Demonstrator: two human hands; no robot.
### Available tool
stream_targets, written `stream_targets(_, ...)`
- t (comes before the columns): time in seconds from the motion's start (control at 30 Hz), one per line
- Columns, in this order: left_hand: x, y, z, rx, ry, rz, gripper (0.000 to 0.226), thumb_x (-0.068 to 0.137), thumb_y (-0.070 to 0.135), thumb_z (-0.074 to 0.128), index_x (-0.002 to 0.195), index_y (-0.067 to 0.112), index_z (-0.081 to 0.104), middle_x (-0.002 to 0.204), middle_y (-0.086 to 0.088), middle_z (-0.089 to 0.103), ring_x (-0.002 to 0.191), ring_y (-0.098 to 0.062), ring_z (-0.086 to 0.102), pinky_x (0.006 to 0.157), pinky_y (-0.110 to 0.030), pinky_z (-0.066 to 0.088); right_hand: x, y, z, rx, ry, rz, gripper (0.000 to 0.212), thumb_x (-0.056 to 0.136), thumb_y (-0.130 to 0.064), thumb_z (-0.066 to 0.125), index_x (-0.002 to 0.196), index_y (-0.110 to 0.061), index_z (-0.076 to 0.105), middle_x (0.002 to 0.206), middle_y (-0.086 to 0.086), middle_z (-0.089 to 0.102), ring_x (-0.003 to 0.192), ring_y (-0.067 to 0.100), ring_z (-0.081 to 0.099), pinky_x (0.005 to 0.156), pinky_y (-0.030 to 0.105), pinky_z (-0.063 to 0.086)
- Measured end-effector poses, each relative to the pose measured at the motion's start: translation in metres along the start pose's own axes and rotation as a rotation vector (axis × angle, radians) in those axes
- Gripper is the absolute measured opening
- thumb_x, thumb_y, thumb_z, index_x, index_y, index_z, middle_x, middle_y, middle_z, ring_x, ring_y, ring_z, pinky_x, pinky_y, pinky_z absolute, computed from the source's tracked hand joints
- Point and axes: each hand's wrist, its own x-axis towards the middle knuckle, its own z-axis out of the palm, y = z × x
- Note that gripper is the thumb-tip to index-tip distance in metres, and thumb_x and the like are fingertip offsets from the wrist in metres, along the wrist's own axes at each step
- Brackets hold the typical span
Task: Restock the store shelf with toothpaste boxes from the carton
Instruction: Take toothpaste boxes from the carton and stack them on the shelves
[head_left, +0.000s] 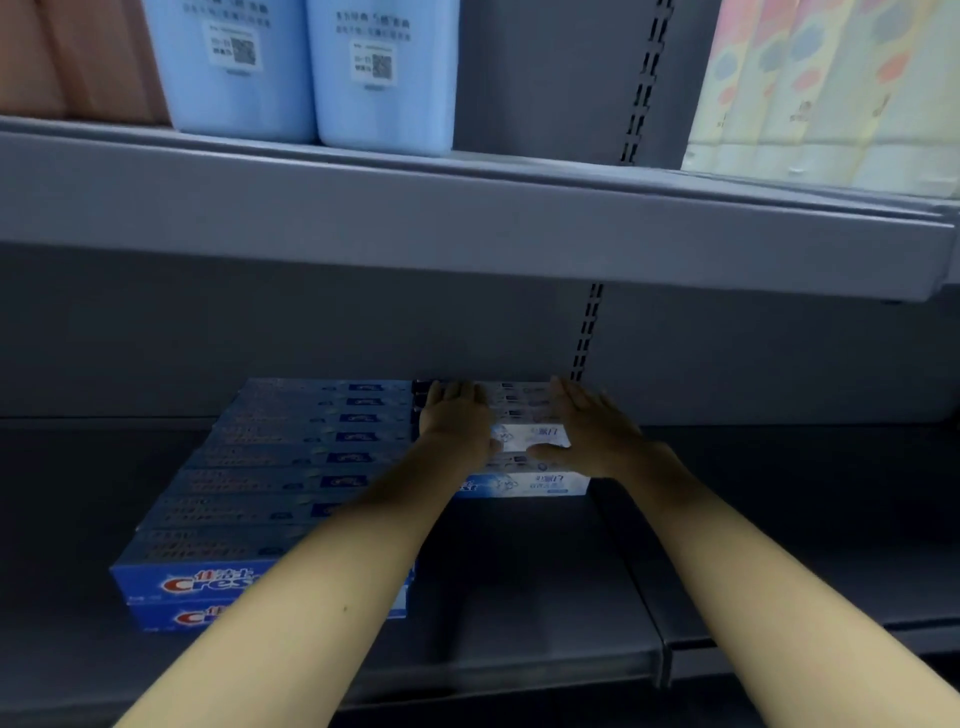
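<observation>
Two stacks of toothpaste boxes are seen side by side on the lower shelf (519, 597), which is grey and dimly lit. The white toothpaste boxes (524, 483) are stacked toward the back of the shelf, near the rear panel, and are touched on both sides by the hands. The left hand (454, 421) is laid flat on top of the stack's left part, with fingers straight and pointing toward the back. The right hand (592, 431) is set against the stack's right side, fingers extended and thumb lying across the top box; nothing is gripped by either hand. Just beside this stack, on its left, the blue toothpaste boxes (291, 467) are arranged in a long row running from the back to the shelf's front edge, in two layers at the front. Above, an upper shelf (467, 223) is fitted, on which two light blue packs (311, 73) with printed labels, a brownish pack (78, 57) at the far left and a pastel-patterned pack (831, 88) at the right are stood.
</observation>
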Motion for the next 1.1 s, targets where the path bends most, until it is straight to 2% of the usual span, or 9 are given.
stream_targets(0.1,-0.007,0.014,0.005,0.052,-0.045,0.068,0.109,0.083,0.065,0.052,0.150,0.001,-0.006,0.158,-0.012,-0.003,0.146,-0.028,0.000,0.120,-0.042,0.000,-0.013,0.015,0.004,-0.052,-0.023,-0.013,0.114,0.081,-0.065,0.055,0.150,-0.011,-0.017,0.159,0.004,-0.014,0.147,0.019,-0.005,0.119,0.041,-0.005)
stream_targets(0.17,-0.012,0.018,0.010,0.088,-0.056,0.063,0.116,0.079,0.063,0.059,0.149,0.001,-0.010,0.158,-0.013,-0.007,0.146,-0.028,-0.004,0.119,-0.041,-0.003,-0.018,0.021,0.012,-0.093,-0.010,-0.016,0.117,0.079,-0.064,0.059,0.150,-0.010,-0.016,0.160,0.004,-0.012,0.147,0.020,-0.004,0.119,0.043,-0.004)
stream_targets(0.33,-0.019,0.017,0.015,0.103,-0.060,0.014,0.106,0.086,0.046,0.061,0.149,0.005,-0.014,0.158,-0.013,-0.006,0.146,-0.029,-0.002,0.120,-0.042,-0.001,-0.017,0.014,0.026,-0.123,0.079,0.027,0.105,0.085,-0.057,0.056,0.151,-0.009,-0.011,0.160,0.005,-0.007,0.148,0.020,-0.004,0.119,0.042,-0.003)
stream_targets(0.53,-0.031,0.026,-0.006,0.067,-0.051,-0.015,0.111,0.084,0.058,0.057,0.148,0.002,-0.014,0.158,-0.014,-0.006,0.147,-0.027,-0.003,0.117,-0.043,-0.004,-0.027,0.002,0.025,-0.090,0.117,0.056,0.110,0.083,-0.061,0.056,0.150,-0.009,-0.015,0.160,0.006,-0.010,0.147,0.021,-0.008,0.119,0.044,-0.005)
stream_targets(0.63,-0.041,0.021,-0.023,0.090,-0.009,0.004,0.108,0.084,0.064,0.050,0.150,0.002,-0.009,0.158,-0.013,0.004,0.146,-0.027,0.005,0.118,-0.044,-0.002,-0.032,-0.018,0.022,-0.068,0.129,0.006,0.102,0.088,-0.059,0.049,0.150,-0.008,-0.012,0.159,0.007,-0.011,0.147,0.020,-0.011,0.118,0.041,-0.007)
stream_targets(0.7,-0.053,0.013,-0.030,0.086,-0.044,-0.024,0.109,0.081,0.070,0.048,0.151,0.002,-0.003,0.156,-0.014,0.013,0.145,-0.028,0.013,0.120,-0.045,0.002,-0.035,-0.037,0.020,-0.055,0.149,-0.036,0.092,0.093,-0.057,0.041,0.151,-0.007,-0.010,0.160,0.007,-0.010,0.147,0.020,-0.010,0.118,0.040,-0.006)
stream_targets(0.83,-0.082,-0.018,-0.037,-0.004,-0.071,-0.050,0.103,0.082,0.070,0.047,0.150,0.004,0.008,0.155,-0.013,0.019,0.143,-0.028,0.020,0.118,-0.042,0.010,-0.042,-0.076,0.015,0.072,0.160,-0.106,0.069,0.102,-0.040,0.030,0.151,-0.008,-0.007,0.160,0.006,-0.007,0.148,0.018,-0.008,0.119,0.035,-0.006)
stream_targets(0.93,-0.107,-0.046,-0.038,-0.073,-0.082,-0.065,0.104,0.082,0.072,0.043,0.151,0.006,0.003,0.157,-0.011,0.014,0.145,-0.027,0.015,0.119,-0.042,0.010,-0.051,-0.099,0.016,0.201,0.186,-0.131,0.059,0.104,-0.031,0.024,0.152,-0.011,-0.005,0.160,0.003,-0.006,0.147,0.014,-0.008,0.118,0.031,-0.009)
stream_targets(1.1,-0.147,-0.078,-0.027,-0.180,-0.200,-0.085,0.119,0.071,0.082,0.044,0.151,0.010,-0.007,0.160,-0.004,-0.001,0.147,-0.020,0.002,0.120,-0.040,0.003,-0.069,-0.135,0.027,0.310,0.122,-0.124,0.055,0.105,-0.029,0.019,0.152,-0.014,-0.004,0.160,-0.002,-0.007,0.146,0.009,-0.011,0.117,0.027,-0.011)
